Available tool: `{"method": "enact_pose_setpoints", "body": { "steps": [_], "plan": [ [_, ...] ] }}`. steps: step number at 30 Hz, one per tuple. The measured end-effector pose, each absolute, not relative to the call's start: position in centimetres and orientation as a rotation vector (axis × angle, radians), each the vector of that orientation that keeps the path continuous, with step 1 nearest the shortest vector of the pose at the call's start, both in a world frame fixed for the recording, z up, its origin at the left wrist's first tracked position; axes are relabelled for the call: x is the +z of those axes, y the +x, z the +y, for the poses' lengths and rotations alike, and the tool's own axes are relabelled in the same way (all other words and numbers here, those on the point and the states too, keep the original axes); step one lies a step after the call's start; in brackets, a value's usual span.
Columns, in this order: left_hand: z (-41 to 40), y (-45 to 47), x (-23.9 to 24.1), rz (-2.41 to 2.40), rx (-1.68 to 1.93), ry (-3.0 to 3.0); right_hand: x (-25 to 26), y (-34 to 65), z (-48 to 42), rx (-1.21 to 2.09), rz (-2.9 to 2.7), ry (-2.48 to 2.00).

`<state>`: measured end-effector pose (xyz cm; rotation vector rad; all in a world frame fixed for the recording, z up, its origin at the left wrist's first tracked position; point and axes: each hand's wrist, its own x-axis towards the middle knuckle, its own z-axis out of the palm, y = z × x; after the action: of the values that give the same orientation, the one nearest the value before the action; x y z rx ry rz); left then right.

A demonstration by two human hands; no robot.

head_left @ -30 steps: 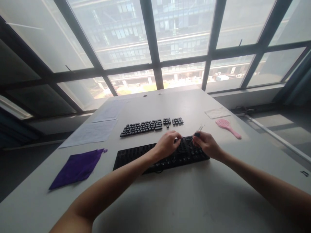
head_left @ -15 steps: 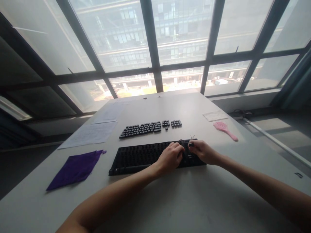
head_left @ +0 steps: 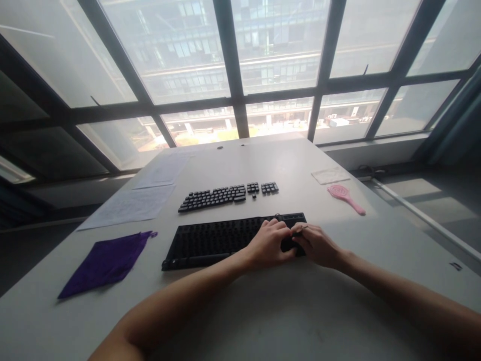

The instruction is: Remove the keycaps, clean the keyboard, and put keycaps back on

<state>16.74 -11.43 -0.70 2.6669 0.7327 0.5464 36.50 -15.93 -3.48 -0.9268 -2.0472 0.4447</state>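
A black keyboard (head_left: 214, 238), stripped of keycaps over most of its visible length, lies in front of me. My right hand (head_left: 319, 245) is closed around a small keycap puller (head_left: 301, 229) with thin wire prongs, over the keyboard's right end. Close beside it, my left hand (head_left: 271, 241) rests on the right part of the keyboard with fingers curled; what they hold, if anything, is hidden. Behind the keyboard, removed black keycaps (head_left: 216, 197) sit in keyboard-like groups, with a small single group (head_left: 254, 196) below the middle block.
On the left lie a purple pouch (head_left: 107, 263) and white paper sheets (head_left: 130, 206). A pink hairbrush (head_left: 345, 199) and a whitish flat packet (head_left: 329, 175) are on the right. The white table (head_left: 240, 321) reaches toward large windows.
My right hand has turned, so the puller's prongs no longer point upward but lie sideways toward my left hand. Both hands are now closer together. The view has shifted slightly.
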Motion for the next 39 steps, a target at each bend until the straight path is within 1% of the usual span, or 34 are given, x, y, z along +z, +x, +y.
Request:
{"method": "enact_pose_setpoints", "body": {
  "steps": [4,10,14,21,28,32,35,39],
  "plan": [
    [-11.2,16.6,-1.4,0.759,0.557,2.635,-3.8,36.1,-16.0,0.455,-1.919,-1.006],
    [-10.5,16.8,-2.3,0.724,0.597,2.553,-4.1,35.6,-16.2,0.589,-1.677,-1.151],
    [-10.7,16.9,-2.3,0.7,0.694,2.491,-4.1,35.5,-16.2,0.696,-1.518,-1.162],
    [-11.4,16.6,-1.5,0.686,0.847,2.413,-3.6,35.4,-16.5,0.619,-1.517,-1.14],
    [-11.6,16.6,-1.6,0.619,0.784,2.701,-2.9,34.8,-16.3,0.709,-1.321,-1.191],
    [-11.9,16.7,-1.2,0.621,0.894,2.633,-2.6,34.7,-16.2,0.713,-1.258,-1.2],
    [-10.4,16.4,-0.2,0.721,0.976,2.457,-2.6,34.8,-16.1,0.693,-1.227,-1.224],
    [-4.7,15.8,1.0,1.012,0.885,2.411,-2.7,35.1,-15.8,0.698,-1.206,-1.212]
  ]
}}
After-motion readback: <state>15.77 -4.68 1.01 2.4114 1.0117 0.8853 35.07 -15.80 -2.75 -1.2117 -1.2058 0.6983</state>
